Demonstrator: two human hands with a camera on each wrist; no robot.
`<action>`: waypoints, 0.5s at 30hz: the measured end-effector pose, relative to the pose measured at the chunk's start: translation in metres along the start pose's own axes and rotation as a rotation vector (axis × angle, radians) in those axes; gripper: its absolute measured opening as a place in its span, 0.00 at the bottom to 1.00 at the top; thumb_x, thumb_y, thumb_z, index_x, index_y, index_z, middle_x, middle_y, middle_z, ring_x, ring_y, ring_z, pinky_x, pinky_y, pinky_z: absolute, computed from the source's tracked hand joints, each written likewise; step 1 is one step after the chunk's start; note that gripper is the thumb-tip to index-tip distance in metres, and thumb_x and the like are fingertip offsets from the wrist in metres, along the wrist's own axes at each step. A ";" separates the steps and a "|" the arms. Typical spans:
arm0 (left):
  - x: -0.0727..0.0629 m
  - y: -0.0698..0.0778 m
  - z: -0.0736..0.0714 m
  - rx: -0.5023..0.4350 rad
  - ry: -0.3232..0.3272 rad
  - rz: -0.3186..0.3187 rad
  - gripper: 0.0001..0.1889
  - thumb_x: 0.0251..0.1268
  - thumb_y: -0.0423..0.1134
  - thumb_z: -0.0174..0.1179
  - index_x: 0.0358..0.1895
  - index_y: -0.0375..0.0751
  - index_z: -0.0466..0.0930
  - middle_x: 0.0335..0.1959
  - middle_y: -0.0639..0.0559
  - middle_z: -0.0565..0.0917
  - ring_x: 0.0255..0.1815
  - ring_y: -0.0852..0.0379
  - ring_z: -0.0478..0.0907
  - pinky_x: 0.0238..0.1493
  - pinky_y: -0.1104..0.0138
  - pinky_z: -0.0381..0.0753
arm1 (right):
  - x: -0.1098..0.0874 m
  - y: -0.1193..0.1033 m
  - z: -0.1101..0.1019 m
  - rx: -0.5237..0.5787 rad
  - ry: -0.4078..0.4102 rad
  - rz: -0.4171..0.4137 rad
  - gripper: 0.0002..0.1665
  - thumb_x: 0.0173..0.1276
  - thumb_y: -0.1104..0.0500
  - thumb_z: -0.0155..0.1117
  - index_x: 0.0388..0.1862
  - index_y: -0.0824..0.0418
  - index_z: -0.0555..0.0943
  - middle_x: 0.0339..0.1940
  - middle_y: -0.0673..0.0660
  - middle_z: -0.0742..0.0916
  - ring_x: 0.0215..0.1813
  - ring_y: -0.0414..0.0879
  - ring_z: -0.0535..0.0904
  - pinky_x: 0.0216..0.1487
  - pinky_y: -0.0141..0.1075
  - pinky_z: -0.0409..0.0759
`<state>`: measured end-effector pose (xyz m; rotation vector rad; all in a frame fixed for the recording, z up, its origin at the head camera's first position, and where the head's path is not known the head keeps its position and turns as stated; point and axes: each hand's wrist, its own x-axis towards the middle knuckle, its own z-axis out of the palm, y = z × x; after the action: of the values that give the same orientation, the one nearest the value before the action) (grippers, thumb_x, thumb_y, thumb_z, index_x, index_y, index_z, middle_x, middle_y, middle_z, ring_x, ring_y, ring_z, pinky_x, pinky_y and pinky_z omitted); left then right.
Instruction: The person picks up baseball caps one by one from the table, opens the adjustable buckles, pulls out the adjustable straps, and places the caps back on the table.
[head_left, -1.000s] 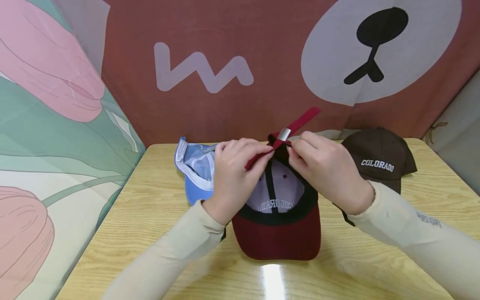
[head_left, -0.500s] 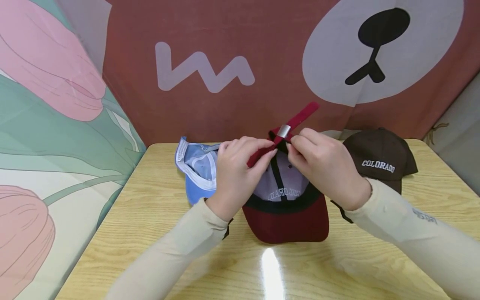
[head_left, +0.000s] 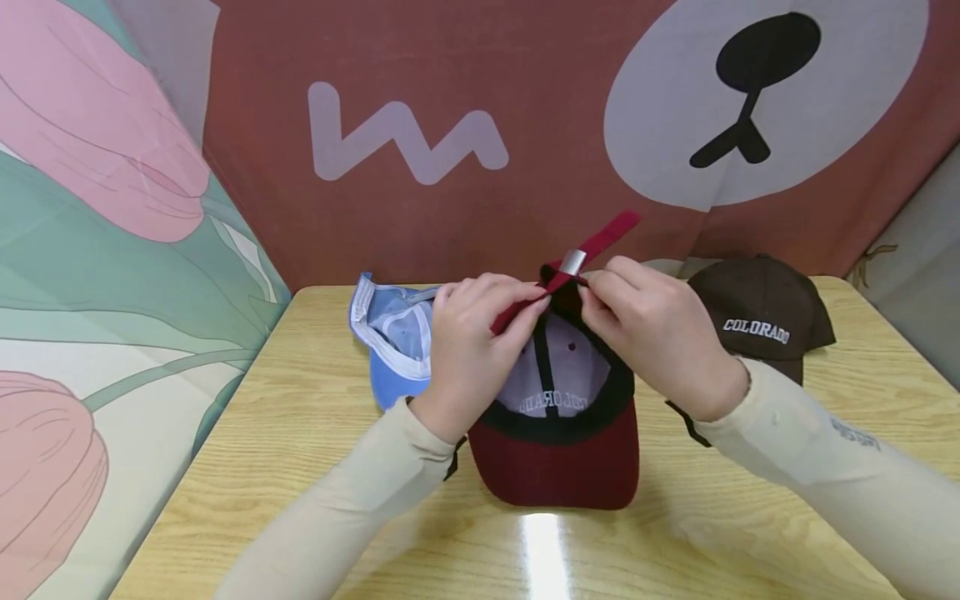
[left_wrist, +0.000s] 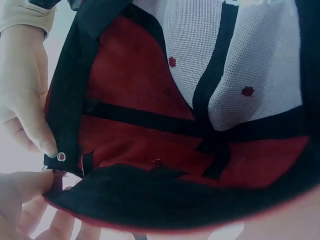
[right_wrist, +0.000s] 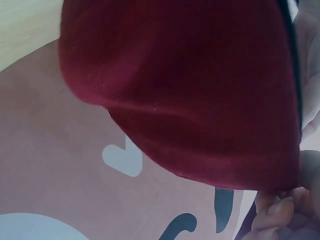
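A dark red baseball cap (head_left: 558,471) is held up with its brim toward me and its inside showing, mesh lining and dark sweatband included. My left hand (head_left: 480,346) pinches the red strap side of the cap between thumb and fingers. On the other side of the back opening, my right hand (head_left: 660,329) pinches the cap's edge beside the metal buckle (head_left: 573,262). The strap's free end (head_left: 618,227) sticks up past the buckle to the right. In the left wrist view, a small metal eyelet (left_wrist: 61,156) shows by the fingertips. The cap's red outside (right_wrist: 190,95) fills much of the right wrist view.
A light blue cap (head_left: 397,375) lies upturned behind my left hand, partly hidden by it. A dark brown cap (head_left: 757,304) with white lettering stands behind my right forearm. The wooden table (head_left: 270,433) ends against a printed cloth backdrop (head_left: 420,225).
The red cap's brim swung up and right, then back down and left. Both hands keep their pinch on it, and the strap and buckle shifted only slightly.
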<state>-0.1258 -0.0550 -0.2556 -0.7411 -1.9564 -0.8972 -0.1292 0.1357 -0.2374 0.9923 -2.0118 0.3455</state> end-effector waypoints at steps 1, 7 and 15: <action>0.000 0.000 0.000 0.000 -0.002 -0.002 0.06 0.57 0.36 0.70 0.37 0.39 0.88 0.34 0.51 0.86 0.37 0.53 0.80 0.44 0.57 0.70 | 0.000 0.000 0.000 -0.001 -0.001 0.001 0.07 0.54 0.74 0.68 0.30 0.71 0.78 0.24 0.61 0.77 0.20 0.49 0.70 0.21 0.39 0.77; -0.001 0.001 0.001 0.008 -0.007 -0.007 0.06 0.56 0.35 0.71 0.37 0.40 0.88 0.34 0.51 0.86 0.36 0.53 0.80 0.43 0.58 0.69 | 0.000 0.002 -0.002 -0.008 -0.001 0.003 0.08 0.54 0.74 0.69 0.27 0.70 0.76 0.23 0.61 0.77 0.20 0.49 0.70 0.21 0.39 0.77; -0.001 0.001 0.003 0.000 -0.003 -0.014 0.06 0.56 0.36 0.71 0.37 0.40 0.88 0.34 0.51 0.86 0.37 0.53 0.80 0.42 0.58 0.70 | -0.001 0.002 -0.004 -0.007 -0.019 0.019 0.09 0.53 0.74 0.70 0.29 0.70 0.77 0.24 0.61 0.78 0.20 0.49 0.70 0.23 0.40 0.79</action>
<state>-0.1258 -0.0520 -0.2575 -0.7306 -1.9665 -0.9048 -0.1284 0.1393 -0.2356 0.9758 -2.0393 0.3400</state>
